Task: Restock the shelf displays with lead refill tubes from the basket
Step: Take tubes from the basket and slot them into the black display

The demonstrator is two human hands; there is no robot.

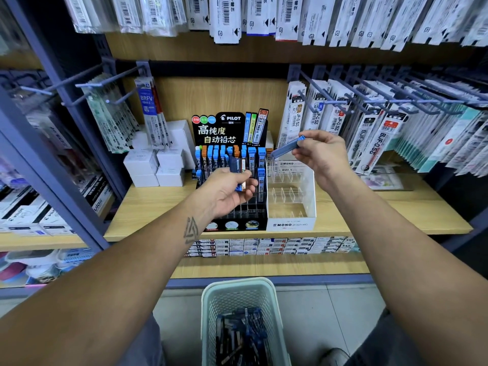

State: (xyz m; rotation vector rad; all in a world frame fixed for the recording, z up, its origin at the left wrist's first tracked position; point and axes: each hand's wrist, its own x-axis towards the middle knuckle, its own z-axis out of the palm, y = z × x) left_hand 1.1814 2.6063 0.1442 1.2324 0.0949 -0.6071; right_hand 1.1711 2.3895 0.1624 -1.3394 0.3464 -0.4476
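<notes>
Pilot display (229,165) left of Mono display (290,196).

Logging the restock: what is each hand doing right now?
Left hand: grips a small bunch of lead refill tubes.
Right hand: pinches a single blue lead refill tube.

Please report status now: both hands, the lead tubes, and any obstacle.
Left hand grips several tubes. Right hand pinches one blue tube above clear MONO display. Nothing in the way.

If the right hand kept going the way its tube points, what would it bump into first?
Probably the clear MONO display. The right hand holds a blue tube slanting down-left toward its top rear slots, though depth is hard to judge.
</notes>
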